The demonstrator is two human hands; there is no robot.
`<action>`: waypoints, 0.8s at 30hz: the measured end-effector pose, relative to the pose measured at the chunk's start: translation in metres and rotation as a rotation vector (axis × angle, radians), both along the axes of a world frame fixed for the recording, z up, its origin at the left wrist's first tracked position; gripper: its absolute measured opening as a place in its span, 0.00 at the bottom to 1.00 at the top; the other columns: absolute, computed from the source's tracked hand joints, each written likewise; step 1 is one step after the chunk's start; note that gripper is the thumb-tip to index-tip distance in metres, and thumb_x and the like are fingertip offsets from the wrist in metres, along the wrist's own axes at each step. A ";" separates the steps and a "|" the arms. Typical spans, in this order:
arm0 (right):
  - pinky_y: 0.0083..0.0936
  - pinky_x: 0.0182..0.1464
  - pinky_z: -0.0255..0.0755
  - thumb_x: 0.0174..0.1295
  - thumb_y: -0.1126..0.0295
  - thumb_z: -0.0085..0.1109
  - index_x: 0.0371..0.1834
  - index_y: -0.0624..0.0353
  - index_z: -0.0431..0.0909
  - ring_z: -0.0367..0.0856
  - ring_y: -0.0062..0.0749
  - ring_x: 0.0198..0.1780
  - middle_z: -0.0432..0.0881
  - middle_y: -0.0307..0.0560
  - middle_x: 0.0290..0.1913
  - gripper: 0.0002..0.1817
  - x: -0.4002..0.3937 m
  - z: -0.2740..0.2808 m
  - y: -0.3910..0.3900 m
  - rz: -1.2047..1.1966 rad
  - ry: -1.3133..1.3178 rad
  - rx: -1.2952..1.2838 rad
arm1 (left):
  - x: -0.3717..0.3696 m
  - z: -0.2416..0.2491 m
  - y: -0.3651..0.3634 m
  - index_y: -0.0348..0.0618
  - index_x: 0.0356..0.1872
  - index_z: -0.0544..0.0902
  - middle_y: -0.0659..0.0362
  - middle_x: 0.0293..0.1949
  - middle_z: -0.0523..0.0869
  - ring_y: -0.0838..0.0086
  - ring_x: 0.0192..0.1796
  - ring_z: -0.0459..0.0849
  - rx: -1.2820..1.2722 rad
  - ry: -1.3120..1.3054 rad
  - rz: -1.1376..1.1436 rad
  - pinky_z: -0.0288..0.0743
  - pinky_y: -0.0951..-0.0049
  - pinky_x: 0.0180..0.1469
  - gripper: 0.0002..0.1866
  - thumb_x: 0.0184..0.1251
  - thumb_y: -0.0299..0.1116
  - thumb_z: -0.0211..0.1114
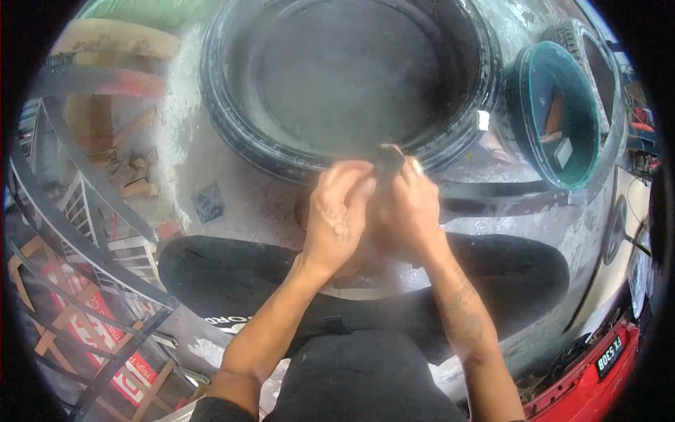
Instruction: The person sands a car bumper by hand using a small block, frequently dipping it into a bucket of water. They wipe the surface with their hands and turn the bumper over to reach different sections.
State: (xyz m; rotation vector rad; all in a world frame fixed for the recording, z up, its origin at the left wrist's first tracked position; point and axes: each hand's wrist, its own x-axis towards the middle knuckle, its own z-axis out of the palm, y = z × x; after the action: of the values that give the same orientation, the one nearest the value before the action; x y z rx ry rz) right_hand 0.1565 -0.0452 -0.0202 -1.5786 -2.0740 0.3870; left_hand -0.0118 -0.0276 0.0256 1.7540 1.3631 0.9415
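In front of my lap I see a large round black tub-like thing [242, 137] with a thick, wet-looking rim; haze blurs its grey inside. Over its near rim, my right hand [415, 211] is closed on a small dark flat piece [389, 162], whose kind I cannot make out. My left hand [341, 211] is beside it, thumb and fingers bent into a pinch near the piece's left edge. Whether anything is between those left fingertips is blurred.
A green round tub [531, 116] with a few small items inside stands at right, by a tyre [573, 39]. Curved dark strips [95, 179] and a white rack [130, 250] lie at left. A red car part with a plate [610, 357] is at lower right.
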 end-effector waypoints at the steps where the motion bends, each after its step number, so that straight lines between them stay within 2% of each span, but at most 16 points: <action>1: 0.46 0.57 0.84 0.46 0.72 0.68 0.43 0.71 0.81 0.83 0.62 0.62 0.82 0.68 0.63 0.20 0.000 0.005 0.002 -0.006 0.030 0.000 | 0.002 -0.002 0.006 0.29 0.50 0.87 0.44 0.49 0.91 0.54 0.54 0.92 0.017 -0.020 -0.014 0.83 0.63 0.59 0.11 0.76 0.28 0.66; 4: 0.46 0.59 0.84 0.48 0.73 0.68 0.48 0.73 0.81 0.83 0.62 0.62 0.81 0.69 0.65 0.23 0.005 0.002 -0.004 0.017 -0.038 -0.137 | 0.012 -0.024 0.039 0.28 0.50 0.87 0.42 0.50 0.91 0.50 0.53 0.91 0.087 -0.020 -0.065 0.81 0.62 0.60 0.12 0.76 0.30 0.68; 5: 0.46 0.61 0.83 0.50 0.73 0.68 0.53 0.73 0.80 0.83 0.62 0.62 0.80 0.69 0.67 0.25 0.006 0.002 -0.004 0.019 -0.022 -0.143 | 0.010 -0.033 0.048 0.29 0.51 0.88 0.43 0.50 0.91 0.53 0.53 0.91 0.005 -0.099 -0.084 0.81 0.63 0.59 0.13 0.76 0.31 0.69; 6: 0.46 0.61 0.83 0.50 0.73 0.68 0.53 0.73 0.80 0.83 0.62 0.62 0.80 0.69 0.67 0.25 0.004 0.004 -0.003 0.035 -0.029 -0.131 | 0.005 -0.029 0.047 0.29 0.51 0.88 0.43 0.50 0.91 0.53 0.53 0.91 0.018 -0.104 -0.068 0.81 0.63 0.59 0.13 0.76 0.31 0.69; 8: 0.47 0.61 0.83 0.50 0.73 0.69 0.54 0.73 0.79 0.83 0.63 0.62 0.81 0.69 0.67 0.27 0.003 0.008 -0.001 0.011 0.016 -0.068 | -0.012 -0.020 0.038 0.29 0.52 0.88 0.44 0.51 0.91 0.57 0.54 0.91 -0.055 -0.097 0.095 0.81 0.64 0.59 0.14 0.77 0.33 0.70; 9: 0.48 0.61 0.83 0.49 0.73 0.69 0.56 0.73 0.79 0.83 0.63 0.63 0.80 0.68 0.69 0.28 0.001 0.007 0.000 0.000 0.020 -0.119 | -0.023 -0.011 0.027 0.29 0.52 0.88 0.45 0.50 0.91 0.59 0.54 0.91 -0.020 -0.078 0.120 0.81 0.66 0.59 0.15 0.78 0.33 0.70; 13: 0.47 0.61 0.83 0.48 0.73 0.69 0.57 0.73 0.79 0.81 0.62 0.65 0.78 0.65 0.72 0.29 0.001 0.011 -0.001 0.018 0.016 -0.113 | -0.005 -0.014 0.004 0.28 0.52 0.88 0.45 0.50 0.91 0.58 0.54 0.92 -0.039 -0.114 0.037 0.82 0.65 0.59 0.14 0.76 0.31 0.71; 14: 0.47 0.61 0.83 0.48 0.73 0.69 0.57 0.73 0.79 0.81 0.62 0.65 0.78 0.65 0.72 0.29 0.001 0.008 -0.002 0.015 0.013 -0.123 | -0.002 -0.023 0.016 0.28 0.50 0.88 0.44 0.50 0.91 0.57 0.53 0.92 0.056 -0.052 -0.001 0.82 0.64 0.58 0.12 0.75 0.28 0.71; 20: 0.48 0.61 0.82 0.46 0.73 0.71 0.53 0.72 0.79 0.82 0.63 0.64 0.77 0.66 0.74 0.28 0.002 0.004 -0.002 0.017 -0.021 -0.127 | -0.006 -0.002 -0.002 0.29 0.51 0.90 0.46 0.52 0.92 0.57 0.56 0.91 -0.088 -0.134 0.007 0.82 0.63 0.61 0.12 0.73 0.27 0.71; 21: 0.49 0.60 0.83 0.47 0.72 0.71 0.49 0.71 0.80 0.83 0.64 0.61 0.81 0.67 0.66 0.24 0.000 0.002 -0.001 0.001 -0.014 -0.030 | 0.003 -0.004 0.007 0.30 0.50 0.90 0.46 0.51 0.92 0.56 0.56 0.91 -0.040 -0.113 0.001 0.82 0.62 0.61 0.12 0.74 0.28 0.71; 22: 0.49 0.60 0.83 0.47 0.72 0.71 0.49 0.71 0.80 0.83 0.64 0.61 0.81 0.67 0.66 0.24 0.003 -0.005 -0.002 0.012 -0.024 -0.023 | 0.014 -0.009 0.023 0.30 0.50 0.90 0.46 0.50 0.92 0.55 0.56 0.90 0.010 -0.092 -0.003 0.81 0.61 0.61 0.11 0.74 0.29 0.70; 24: 0.49 0.56 0.83 0.52 0.71 0.72 0.44 0.70 0.80 0.84 0.64 0.57 0.83 0.66 0.55 0.19 0.003 -0.006 -0.003 -0.002 -0.042 -0.097 | 0.034 -0.030 0.052 0.31 0.46 0.89 0.45 0.48 0.92 0.49 0.54 0.89 0.144 -0.068 -0.026 0.80 0.57 0.59 0.12 0.75 0.32 0.68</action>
State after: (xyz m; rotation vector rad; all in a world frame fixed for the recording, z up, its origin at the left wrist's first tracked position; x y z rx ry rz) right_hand 0.1598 -0.0484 -0.0260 -1.6575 -2.1142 0.4641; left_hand 0.0219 0.0241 -0.0048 1.8244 1.2526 1.0987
